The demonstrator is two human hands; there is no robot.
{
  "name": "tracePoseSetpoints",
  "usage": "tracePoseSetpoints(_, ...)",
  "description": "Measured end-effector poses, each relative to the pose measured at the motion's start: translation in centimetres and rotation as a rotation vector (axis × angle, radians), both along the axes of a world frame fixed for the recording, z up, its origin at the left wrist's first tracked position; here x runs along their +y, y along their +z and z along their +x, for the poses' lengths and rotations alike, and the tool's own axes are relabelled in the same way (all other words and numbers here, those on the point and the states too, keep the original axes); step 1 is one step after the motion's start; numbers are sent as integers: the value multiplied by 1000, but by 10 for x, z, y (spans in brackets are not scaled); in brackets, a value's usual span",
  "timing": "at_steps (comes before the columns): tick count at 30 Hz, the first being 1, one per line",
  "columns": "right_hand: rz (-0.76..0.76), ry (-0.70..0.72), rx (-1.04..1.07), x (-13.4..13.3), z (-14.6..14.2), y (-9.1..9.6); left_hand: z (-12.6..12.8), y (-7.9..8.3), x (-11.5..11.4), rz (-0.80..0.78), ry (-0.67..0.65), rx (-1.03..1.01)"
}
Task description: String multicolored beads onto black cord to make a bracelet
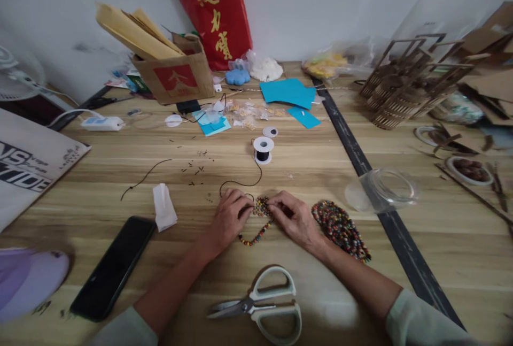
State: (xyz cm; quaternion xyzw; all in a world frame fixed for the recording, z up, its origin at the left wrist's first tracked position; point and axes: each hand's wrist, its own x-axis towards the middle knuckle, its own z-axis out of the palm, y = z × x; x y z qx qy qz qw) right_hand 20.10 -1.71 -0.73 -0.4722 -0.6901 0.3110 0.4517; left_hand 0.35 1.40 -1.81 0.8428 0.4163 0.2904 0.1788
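My left hand (231,215) is closed in a pinch on a thin black cord (244,184) that trails from a white spool (263,145). Opposite it, my right hand (292,215) also pinches, apparently at the cord; its fingertips partly hide what they hold. A short string of colourful beads (254,241) hangs in a curve below and between the two hands. Loose round beads (262,206) lie in a small cluster between my fingertips. Just right of my right hand is a heap of multicoloured bead strands (340,228).
Scissors (256,305) lie open near the front edge. To the left are a black phone (113,268), folded white paper (164,207) and cord scraps. Blue sheets (287,93), small bead packets and a paper bag (176,73) stand behind; small bamboo baskets (396,92) are at back right.
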Motion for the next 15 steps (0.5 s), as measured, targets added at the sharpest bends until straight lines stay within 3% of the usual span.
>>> tracePoseSetpoints(9, 7, 34, -13, 0, 1, -3, 1, 2, 0, 23, 10, -46)
tracePoseSetpoints(15, 14, 59, -15, 0, 1, -5, 3, 15, -2, 29, 2, -258)
